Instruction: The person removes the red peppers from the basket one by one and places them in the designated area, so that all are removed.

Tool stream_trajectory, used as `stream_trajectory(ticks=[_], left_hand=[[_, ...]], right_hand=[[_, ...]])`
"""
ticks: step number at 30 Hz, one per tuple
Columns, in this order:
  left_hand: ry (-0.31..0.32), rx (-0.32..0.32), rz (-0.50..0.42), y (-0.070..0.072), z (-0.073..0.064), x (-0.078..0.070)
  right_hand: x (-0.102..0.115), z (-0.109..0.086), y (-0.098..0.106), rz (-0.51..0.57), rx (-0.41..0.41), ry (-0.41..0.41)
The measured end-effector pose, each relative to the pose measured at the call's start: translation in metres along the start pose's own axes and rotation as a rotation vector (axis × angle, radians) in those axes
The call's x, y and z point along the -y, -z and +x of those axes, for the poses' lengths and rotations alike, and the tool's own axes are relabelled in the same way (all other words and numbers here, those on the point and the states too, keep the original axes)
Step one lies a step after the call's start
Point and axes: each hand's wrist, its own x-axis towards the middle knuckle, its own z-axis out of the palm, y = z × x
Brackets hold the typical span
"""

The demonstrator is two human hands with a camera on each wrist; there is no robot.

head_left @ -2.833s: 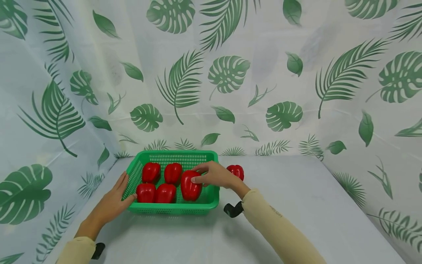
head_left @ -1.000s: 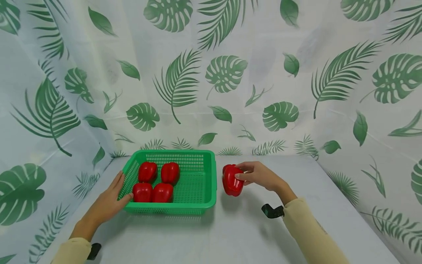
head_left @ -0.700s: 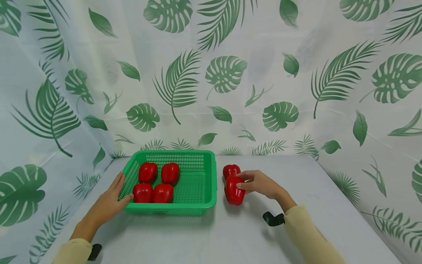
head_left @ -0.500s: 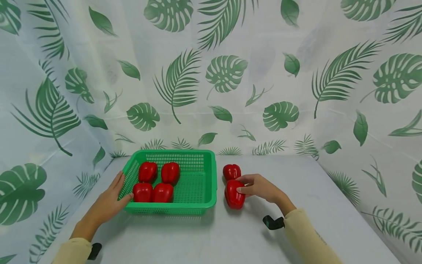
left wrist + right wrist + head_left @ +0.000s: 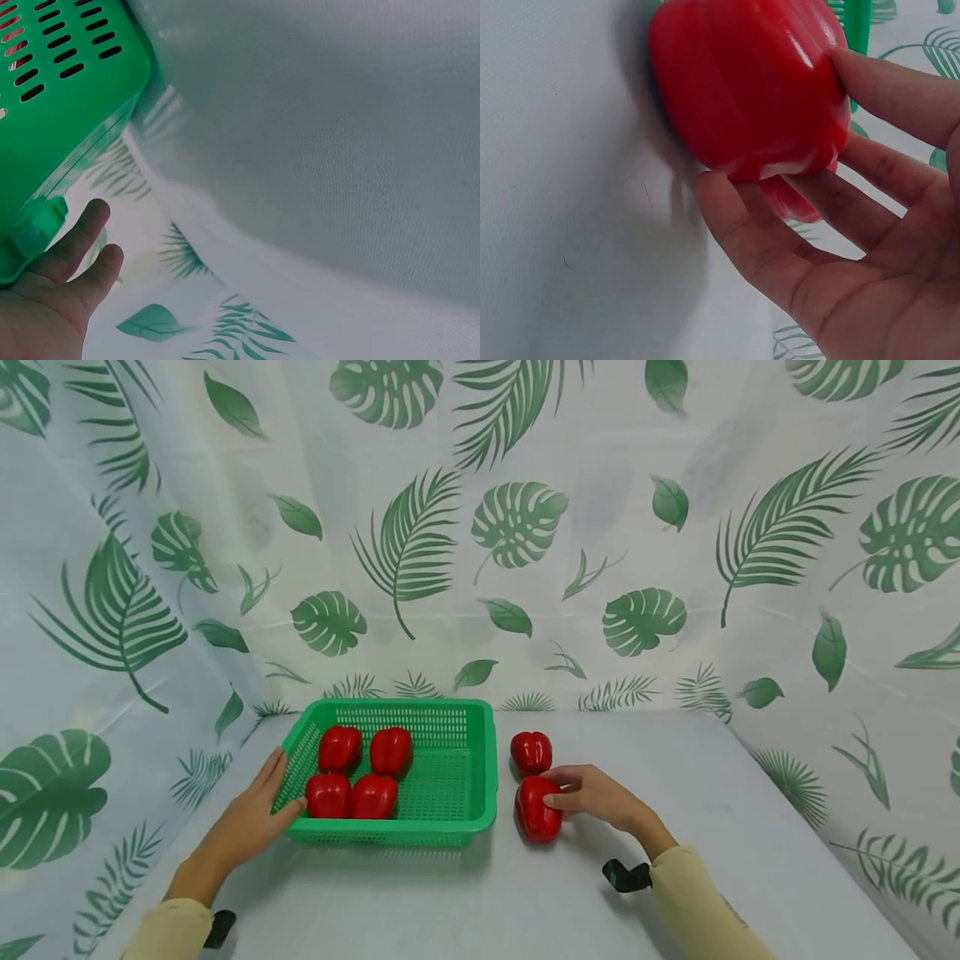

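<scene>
My right hand [image 5: 603, 797] holds a glossy red bell pepper [image 5: 536, 820] on the table, to the right of the green plastic basket [image 5: 390, 827]. In the right wrist view, the thumb lies on one side of the bell pepper [image 5: 742, 82] and the fingertips are at its lower end. A second red bell pepper [image 5: 531, 752] sits just behind it. My left hand [image 5: 243, 822] rests against the basket's left side, its fingers extended along the wall and the thumb near the front rim. Several red bell peppers [image 5: 339, 749] stand in the basket's left part.
The white table [image 5: 420, 902] has a leaf-patterned cloth [image 5: 577, 635] hanging behind it and at both sides. Black wrist cameras, such as the right one [image 5: 626, 877], stick out below the hands.
My right hand has carried a bell pepper out of the basket's right part to the table, then lowered it in front of the other loose one. The left hand stays at the basket.
</scene>
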Motion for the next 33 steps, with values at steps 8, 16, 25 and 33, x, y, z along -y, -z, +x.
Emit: stream_trajectory(ticks=[8, 16, 25, 33], left_hand=[[0.001, -0.004, -0.004, 0.001, 0.002, 0.0], [-0.013, -0.001, -0.01, 0.002, 0.001, 0.0], [0.0, 0.009, 0.006, 0.004, 0.004, 0.0], [0.003, 0.022, -0.001, 0.003, 0.003, 0.0]], right_hand=[[0.001, -0.001, 0.001, -0.026, -0.012, 0.016], [0.002, -0.005, 0.002, -0.022, -0.072, 0.019], [0.009, -0.002, 0.014, -0.057, -0.203, 0.04], [0.018, 0.0, 0.019, -0.02, -0.281, 0.042]])
